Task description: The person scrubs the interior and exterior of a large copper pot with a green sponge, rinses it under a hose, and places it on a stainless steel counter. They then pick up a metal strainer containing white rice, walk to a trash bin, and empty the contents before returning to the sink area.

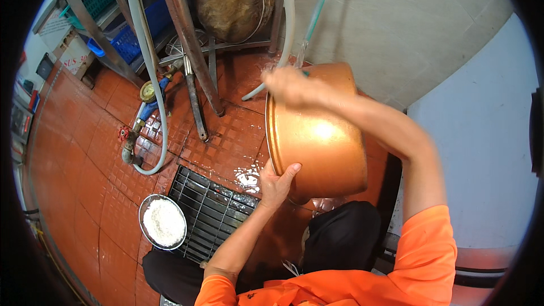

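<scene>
Orange short-sleeved cloth shirt [334, 289] fills the lower edge, with dark-trousered knees [343, 235] just beyond it. Past them, a large, round, gold-coloured metal pot [320, 150] is tipped onto its side above wet red floor tiles [226, 147], its mouth turned left. The left hand [276, 185] is closed around the pot's lower rim, thumb pressed along the outer wall. The right hand [288, 86], blurred, is at the upper rim; whether its fingers grip anything cannot be told. Near it hang a clear green-tinted hose [321, 14] and a thick whitish hose [290, 17]. A shallow round bowl [141, 217] of white grains [164, 224] sits at the left edge of a black metal floor grate [211, 199].
</scene>
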Available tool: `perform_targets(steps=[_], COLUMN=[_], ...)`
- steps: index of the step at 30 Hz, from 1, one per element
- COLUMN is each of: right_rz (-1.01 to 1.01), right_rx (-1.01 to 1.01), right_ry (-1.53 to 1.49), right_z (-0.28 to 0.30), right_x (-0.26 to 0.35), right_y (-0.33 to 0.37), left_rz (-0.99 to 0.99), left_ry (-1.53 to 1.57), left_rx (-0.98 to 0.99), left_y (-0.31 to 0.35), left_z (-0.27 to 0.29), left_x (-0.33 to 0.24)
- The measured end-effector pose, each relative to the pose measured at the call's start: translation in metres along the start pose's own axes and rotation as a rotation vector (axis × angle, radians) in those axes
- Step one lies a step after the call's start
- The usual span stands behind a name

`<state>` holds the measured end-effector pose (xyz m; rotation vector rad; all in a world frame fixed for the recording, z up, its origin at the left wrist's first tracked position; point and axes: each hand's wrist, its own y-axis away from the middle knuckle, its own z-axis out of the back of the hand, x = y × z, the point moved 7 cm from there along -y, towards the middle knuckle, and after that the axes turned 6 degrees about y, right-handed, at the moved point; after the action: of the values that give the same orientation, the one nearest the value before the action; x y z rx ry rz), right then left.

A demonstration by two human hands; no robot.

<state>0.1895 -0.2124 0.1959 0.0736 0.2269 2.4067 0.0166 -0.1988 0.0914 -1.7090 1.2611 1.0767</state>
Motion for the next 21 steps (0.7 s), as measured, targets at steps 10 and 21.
perform_targets(steps=[10, 21], right_rz=[0.301, -0.273], right_rx=[-0.446, -0.891], right_ry=[0.191, -0.567], right_z=[0.016, -0.121], right_x=[0.013, -0.139], right_y=[0.065, 0.079], left_rz=[0.015, 0.226], left_ry=[0.091, 0.344], left_rx=[-0.116, -0.12], left_y=[-0.009, -0.031], left_z=[0.032, 0.108], left_x=[0.011, 0.069])
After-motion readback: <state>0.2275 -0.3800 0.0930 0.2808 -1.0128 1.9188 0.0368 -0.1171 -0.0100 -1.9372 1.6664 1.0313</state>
